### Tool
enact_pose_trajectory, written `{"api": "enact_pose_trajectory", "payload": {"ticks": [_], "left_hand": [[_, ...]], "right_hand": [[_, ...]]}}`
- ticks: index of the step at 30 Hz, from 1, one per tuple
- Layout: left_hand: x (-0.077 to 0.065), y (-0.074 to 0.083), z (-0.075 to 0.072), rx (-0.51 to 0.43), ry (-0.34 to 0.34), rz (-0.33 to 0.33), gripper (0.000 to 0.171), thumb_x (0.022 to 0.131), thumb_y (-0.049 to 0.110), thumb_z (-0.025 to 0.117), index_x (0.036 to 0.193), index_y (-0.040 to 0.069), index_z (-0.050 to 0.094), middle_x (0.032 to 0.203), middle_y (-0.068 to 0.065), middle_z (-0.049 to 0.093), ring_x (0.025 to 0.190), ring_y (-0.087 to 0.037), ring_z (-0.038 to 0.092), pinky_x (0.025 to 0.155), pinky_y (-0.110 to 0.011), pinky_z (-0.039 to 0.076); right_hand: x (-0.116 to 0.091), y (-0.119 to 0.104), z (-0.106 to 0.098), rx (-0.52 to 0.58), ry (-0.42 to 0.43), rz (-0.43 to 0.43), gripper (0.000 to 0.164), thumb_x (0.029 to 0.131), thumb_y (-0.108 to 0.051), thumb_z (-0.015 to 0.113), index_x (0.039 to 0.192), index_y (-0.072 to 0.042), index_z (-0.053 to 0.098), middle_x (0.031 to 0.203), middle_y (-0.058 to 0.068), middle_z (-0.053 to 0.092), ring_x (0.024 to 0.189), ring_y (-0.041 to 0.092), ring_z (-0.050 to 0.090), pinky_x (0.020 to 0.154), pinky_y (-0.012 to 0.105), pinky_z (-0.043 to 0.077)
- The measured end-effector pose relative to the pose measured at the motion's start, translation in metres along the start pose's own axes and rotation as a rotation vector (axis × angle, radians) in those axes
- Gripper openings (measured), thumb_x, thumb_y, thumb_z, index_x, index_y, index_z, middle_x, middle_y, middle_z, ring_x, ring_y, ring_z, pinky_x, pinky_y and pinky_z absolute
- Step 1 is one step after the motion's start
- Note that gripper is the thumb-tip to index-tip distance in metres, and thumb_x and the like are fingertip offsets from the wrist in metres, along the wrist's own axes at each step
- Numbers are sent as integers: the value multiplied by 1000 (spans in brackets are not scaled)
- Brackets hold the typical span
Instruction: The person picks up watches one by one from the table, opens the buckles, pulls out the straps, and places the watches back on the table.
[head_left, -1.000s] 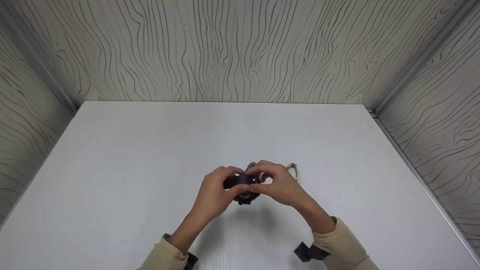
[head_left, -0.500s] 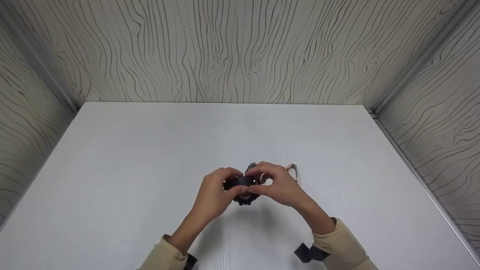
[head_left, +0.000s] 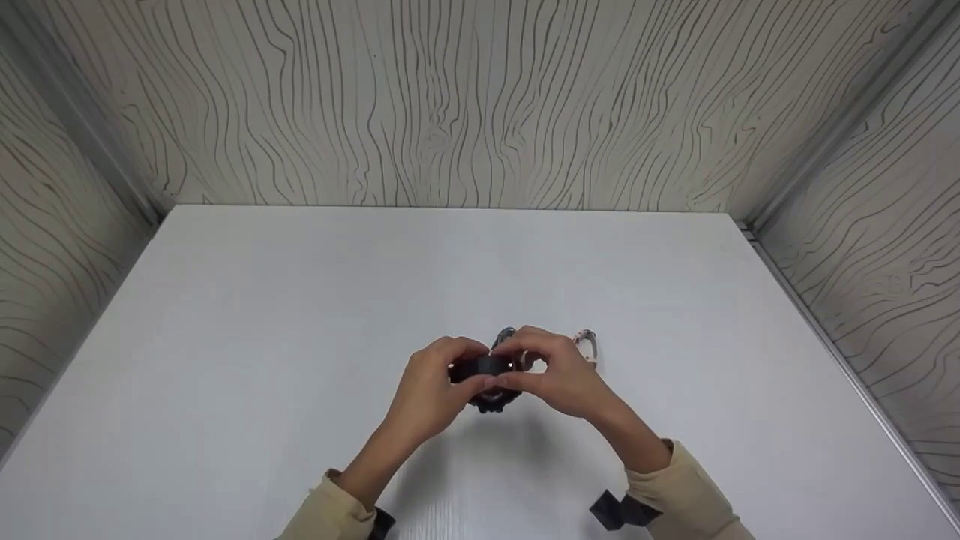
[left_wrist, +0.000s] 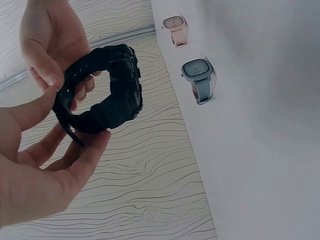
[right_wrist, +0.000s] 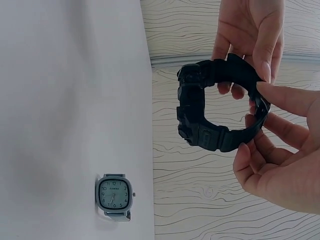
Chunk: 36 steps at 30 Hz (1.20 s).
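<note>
Both hands hold a black wristwatch (head_left: pixel 491 405) with a chunky case, raised above the white table. Its strap curves into a closed loop, with the two strap ends overlapping at the fingers in the left wrist view. My left hand (head_left: pixel 431 386) pinches the strap between thumb and fingers, one loose strap tip poking out beside them. From the other side my right hand (head_left: pixel 562 375) pinches the same strap, thumb tips nearly meeting. The case (right_wrist: pixel 191 102) faces away from the fingers. In the head view the hands hide much of the strap.
On the white table (head_left: pixel 300 300) behind the hands lies a blue-grey square watch (right_wrist: pixel 114 194). Farther right is a pale pink watch (left_wrist: pixel 174 22). Wood-grain panels (head_left: pixel 450 105) rise behind the table and at both sides. A black block (head_left: pixel 609 511) sits at the right cuff.
</note>
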<state>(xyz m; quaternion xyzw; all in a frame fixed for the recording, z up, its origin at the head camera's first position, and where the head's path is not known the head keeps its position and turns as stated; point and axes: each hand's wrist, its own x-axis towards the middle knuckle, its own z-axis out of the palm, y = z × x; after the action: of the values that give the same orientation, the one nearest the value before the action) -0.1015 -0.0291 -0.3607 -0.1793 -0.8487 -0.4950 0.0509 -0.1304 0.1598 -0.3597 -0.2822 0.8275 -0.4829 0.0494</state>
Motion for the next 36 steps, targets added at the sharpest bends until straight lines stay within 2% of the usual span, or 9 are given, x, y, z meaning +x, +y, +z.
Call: {"api": "enact_pose_trajectory", "payload": {"ticks": [4,11,21,26,31,36], "left_hand": [[0,-1,0,-9,9,5,22,80,10,70,100,4,64,93,-5,62,85,-17,58,72,-28,51],[0,-2,1,-27,5,-26,22,80,9,70,101,4,64,93,-5,61,87,-16,58,74,-27,51],[-1,-4,-3,-111,4,-44,25,80,9,69,103,1,63,98,-7,61,95,-22,59,83,-33,49],[-1,-2,-3,-72,21,-21,24,80,8,70,101,1,64,95,-7,61,92,-20,60,81,-30,50],[-2,0,-1,-23,55,6,23,78,7,71,100,2,65,92,-6,62,87,-18,60,77,-30,51],[-3,1,0,-7,59,22,23,78,5,71,100,1,65,91,-6,61,85,-17,60,77,-31,51]], "right_hand": [[0,0,1,4,6,-4,18,80,-12,70,98,-11,68,87,-1,58,77,16,50,71,30,44],[0,-1,1,-1,10,-8,19,80,-16,71,98,-11,68,88,0,59,77,17,51,71,30,44],[1,4,-4,42,10,-19,20,80,-14,70,100,-8,67,91,2,60,80,18,53,72,30,46],[0,2,-4,5,6,-15,20,80,-13,70,100,-9,67,91,1,60,81,19,53,73,31,46],[0,-1,-2,-49,21,-63,20,81,-14,70,99,-9,67,91,1,60,80,20,53,72,29,44],[1,-1,1,-57,19,-83,20,80,-13,70,99,-9,67,89,1,60,78,19,53,71,30,45]]}}
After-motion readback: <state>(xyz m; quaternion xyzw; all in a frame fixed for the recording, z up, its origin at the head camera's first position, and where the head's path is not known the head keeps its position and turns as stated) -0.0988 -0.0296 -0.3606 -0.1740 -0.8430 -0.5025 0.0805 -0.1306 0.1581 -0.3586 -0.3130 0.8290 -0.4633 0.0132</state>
